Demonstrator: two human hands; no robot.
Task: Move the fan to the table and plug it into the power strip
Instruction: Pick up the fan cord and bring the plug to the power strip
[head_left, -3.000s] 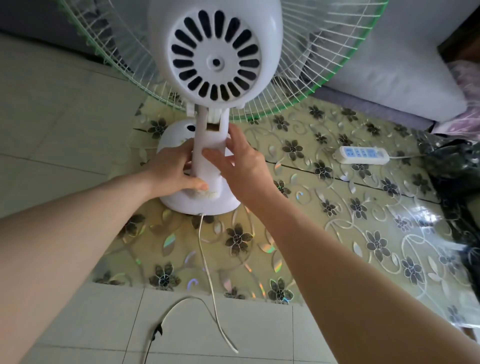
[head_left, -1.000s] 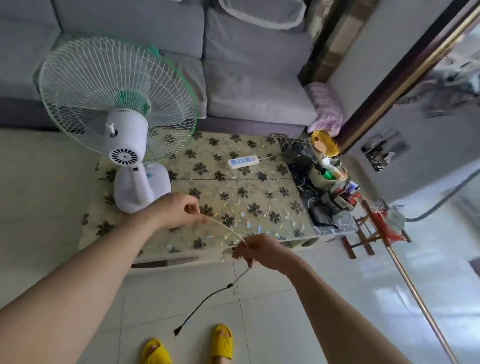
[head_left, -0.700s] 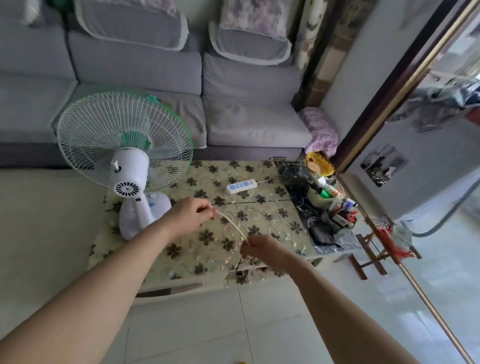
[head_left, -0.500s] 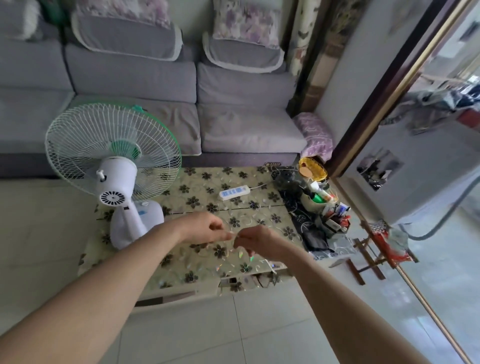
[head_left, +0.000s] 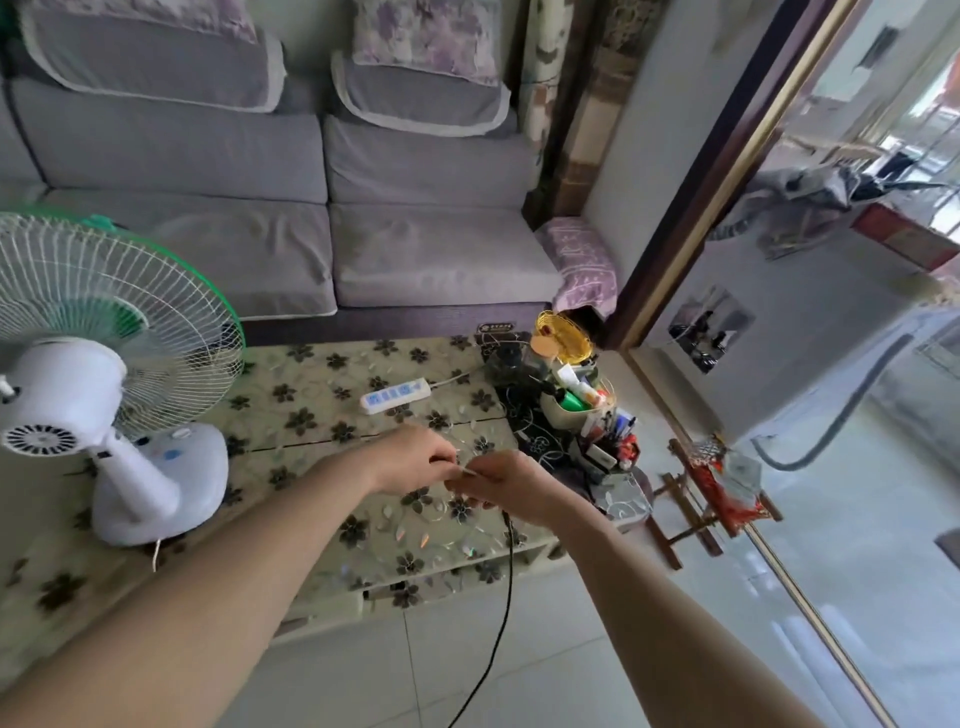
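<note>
Both hands now meet over the middle of the counter (head_left: 291, 415), after working well apart along the fan's cord a second ago. The left hand (head_left: 415, 462) and the right hand (head_left: 506, 483) are closed to a pinch, fingertips almost touching, with a short pale length of cord (head_left: 467, 471) showing between them. A dark stretch of the same cord (head_left: 506, 577) hangs from under the right hand, over the counter's front edge and down toward the floor tiles. Its plug end is out of sight, so how much cord is left to gather cannot be told.

Three seconds ago both hands were wrapped round the fan's neck; the fan (head_left: 111, 384) now stands upright and unheld on its white base at the left end of the counter, its cage facing the grey sofa (head_left: 311, 208). That half of the job looks finished. The pale cord leaves the back of the base and drops from view under the left forearm.

Plugging in is what remains. The white power strip (head_left: 396, 395) lies flat toward the back of the counter, beyond the hands and well apart from them, its own lead running right toward a cluttered basket (head_left: 576, 410). No plug sits in it yet. By the look of it, the hands are drawing the cord up, hand over hand, to bring the plug within reach.
</note>
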